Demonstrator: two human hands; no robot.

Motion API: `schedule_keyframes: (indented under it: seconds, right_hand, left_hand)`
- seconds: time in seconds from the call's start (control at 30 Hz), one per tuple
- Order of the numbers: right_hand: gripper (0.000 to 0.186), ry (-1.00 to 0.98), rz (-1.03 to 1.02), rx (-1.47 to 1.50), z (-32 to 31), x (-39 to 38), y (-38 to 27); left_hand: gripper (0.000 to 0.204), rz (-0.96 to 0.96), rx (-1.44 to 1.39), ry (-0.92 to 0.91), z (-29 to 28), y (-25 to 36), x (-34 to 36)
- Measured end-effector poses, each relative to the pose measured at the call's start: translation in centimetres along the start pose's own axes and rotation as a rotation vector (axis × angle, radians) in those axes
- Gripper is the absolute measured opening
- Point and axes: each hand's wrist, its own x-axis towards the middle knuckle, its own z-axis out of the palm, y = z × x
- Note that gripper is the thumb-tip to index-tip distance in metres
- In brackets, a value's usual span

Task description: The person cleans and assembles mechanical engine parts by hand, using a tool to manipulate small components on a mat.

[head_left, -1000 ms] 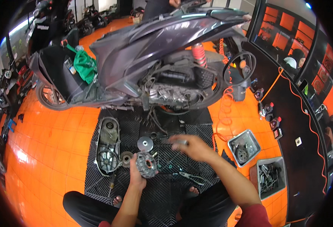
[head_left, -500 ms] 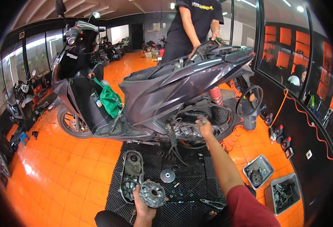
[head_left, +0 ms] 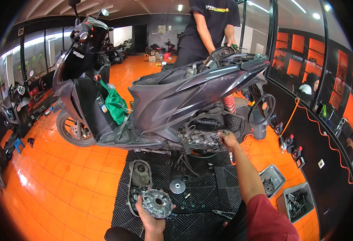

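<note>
In my left hand (head_left: 151,223) is a round ribbed metal variator (head_left: 147,204) with a hole through its middle, gripped at its edge above the mat. My right hand (head_left: 229,140) is raised beside the scooter's open transmission side, its fingers closed round what looks like an air blow gun (head_left: 231,156), mostly hidden, with a silver and orange hose end below. The scooter's bared crankcase (head_left: 202,138) lies just left of that hand. On the black ribbed mat (head_left: 200,201) rest a long transmission cover (head_left: 139,173) and a shiny pulley disc (head_left: 177,186).
Pliers (head_left: 223,213) and small parts lie on the mat. Two grey bins (head_left: 282,205) of parts stand at right, near several bottles (head_left: 292,146). A co-worker (head_left: 213,28) handles the tail of the dark scooter (head_left: 184,94). A green cloth (head_left: 113,105) hangs in its footwell.
My right hand has moved slightly right and down, away from the crankcase, and the hose end now shows beneath it. The variator has shifted a little left in my left hand.
</note>
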Motion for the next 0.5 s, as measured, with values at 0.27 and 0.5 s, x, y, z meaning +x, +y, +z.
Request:
schedule_keyframes:
  seconds: [0.27,0.5]
  right_hand:
    - [0.035,-0.424,-0.096,-0.349,0.6,-13.2,-9.0]
    - [0.034,-0.875,-0.085,-0.416,4.5,-29.4,-10.4]
  left_hand:
    - [0.060,0.006,-0.022,0.040,-0.2,-0.2,0.4]
    - [0.061,-0.045,-0.043,0.167,-2.2,-5.3,2.5]
